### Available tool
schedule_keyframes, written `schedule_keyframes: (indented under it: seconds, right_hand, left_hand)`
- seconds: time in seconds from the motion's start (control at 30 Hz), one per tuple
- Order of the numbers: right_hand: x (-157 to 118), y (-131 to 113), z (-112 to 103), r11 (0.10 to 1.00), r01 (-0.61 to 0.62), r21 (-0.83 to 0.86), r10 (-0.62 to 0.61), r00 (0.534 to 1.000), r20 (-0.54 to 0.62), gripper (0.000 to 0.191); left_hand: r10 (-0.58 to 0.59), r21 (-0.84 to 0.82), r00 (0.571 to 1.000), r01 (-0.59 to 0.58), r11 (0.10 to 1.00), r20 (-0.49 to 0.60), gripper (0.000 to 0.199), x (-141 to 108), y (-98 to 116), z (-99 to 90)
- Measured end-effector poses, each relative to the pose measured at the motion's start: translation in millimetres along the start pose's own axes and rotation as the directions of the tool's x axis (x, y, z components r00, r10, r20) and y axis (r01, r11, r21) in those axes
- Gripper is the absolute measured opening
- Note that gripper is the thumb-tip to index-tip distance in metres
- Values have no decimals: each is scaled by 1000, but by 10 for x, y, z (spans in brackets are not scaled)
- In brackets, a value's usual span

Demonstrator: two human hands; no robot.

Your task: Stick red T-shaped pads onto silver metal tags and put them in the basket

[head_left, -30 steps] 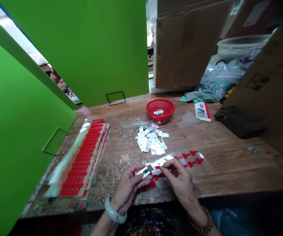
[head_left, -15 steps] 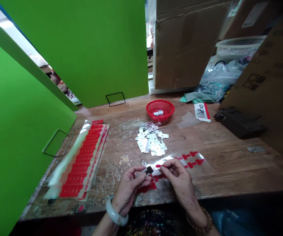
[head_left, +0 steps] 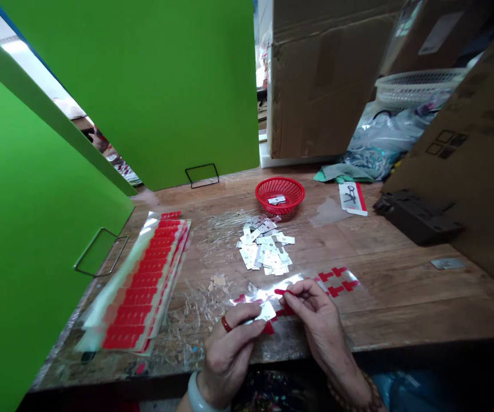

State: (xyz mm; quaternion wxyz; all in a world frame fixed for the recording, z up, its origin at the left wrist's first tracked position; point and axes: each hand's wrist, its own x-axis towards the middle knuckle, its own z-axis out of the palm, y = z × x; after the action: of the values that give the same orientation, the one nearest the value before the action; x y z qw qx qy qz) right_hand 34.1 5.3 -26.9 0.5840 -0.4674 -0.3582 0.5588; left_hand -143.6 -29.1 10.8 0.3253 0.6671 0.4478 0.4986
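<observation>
Between the thumb and fingers of my left hand [head_left: 232,346] is a small silvery metal plate [head_left: 266,312], its bright face turned up. My right hand [head_left: 318,317] pinches a small red sticker [head_left: 282,292] just above and right of the plate; the two are apart. Beneath both hands lies a clear film sheet [head_left: 358,290] carrying red T-shaped stickers [head_left: 336,290], partly hidden by my fingers. Beyond my hands is a loose pile of similar metal plates [head_left: 266,246].
A red basket [head_left: 280,194] with a few plates stands behind the pile. Layered sheets of red stickers [head_left: 133,297] lie at left. Green panels [head_left: 144,86] wall the left and back. At right are a dark block-like object [head_left: 418,220], a printed card [head_left: 352,198] and cardboard [head_left: 457,154].
My left hand has turned over, so the plate shows its shiny face instead of a dark patch. The right hand still pinches the red sticker, nearly in the same place.
</observation>
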Motion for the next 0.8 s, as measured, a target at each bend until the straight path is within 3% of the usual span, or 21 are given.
schedule_keyframes:
  seconds: [0.37, 0.57, 0.7, 0.8]
  right_hand:
    - [-31, -50, 34, 999, -25, 48, 24, 999, 24, 19]
    - [-28, -38, 31, 999, -31, 42, 30, 999, 24, 19]
    - [-39, -81, 60, 994, -61, 86, 58, 998, 35, 19]
    - [-71, -160, 118, 977, -133, 166, 123, 990, 71, 21]
  left_hand:
    - [216, 173, 973, -227, 958, 82, 52, -38, -40, -26]
    - [305, 224, 951, -307, 925, 46, 50, -13, -22, -1]
    - [421, 243, 902, -431, 869, 94, 46, 13, -35, 9]
    - [440, 252, 891, -454, 855, 112, 43, 25, -30, 22]
